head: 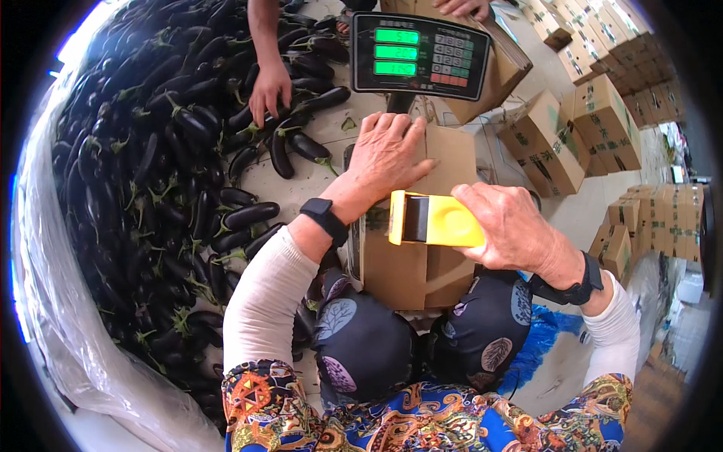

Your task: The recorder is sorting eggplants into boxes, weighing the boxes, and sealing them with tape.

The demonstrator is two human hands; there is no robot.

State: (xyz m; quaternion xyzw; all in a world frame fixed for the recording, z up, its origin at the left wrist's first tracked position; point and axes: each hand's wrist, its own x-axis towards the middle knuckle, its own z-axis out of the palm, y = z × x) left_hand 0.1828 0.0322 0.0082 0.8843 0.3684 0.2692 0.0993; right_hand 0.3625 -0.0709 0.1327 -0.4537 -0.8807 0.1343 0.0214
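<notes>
A cardboard box (395, 277) stands between my knees, on what looks like the platform of a digital scale. My left hand (390, 148) lies with fingers spread on the far part of the box top, holding nothing. In my right hand (504, 226) is a yellow packing-tape dispenser (452, 220), held above the box with its head pointing left. The dispenser hides the middle of the top, so I cannot tell how the tape lies there. Just beyond the box rises the scale's display and keypad (420, 56), its green numbers lit.
Loose eggplants (169, 141) are heaped on the left beside plastic sheeting (73, 316). Another person's hand (271, 93) reaches among them; a second hand (463, 8) rests at flattened cardboard (497, 68). Taped boxes (545, 144) and box stacks (666, 220) stand at right.
</notes>
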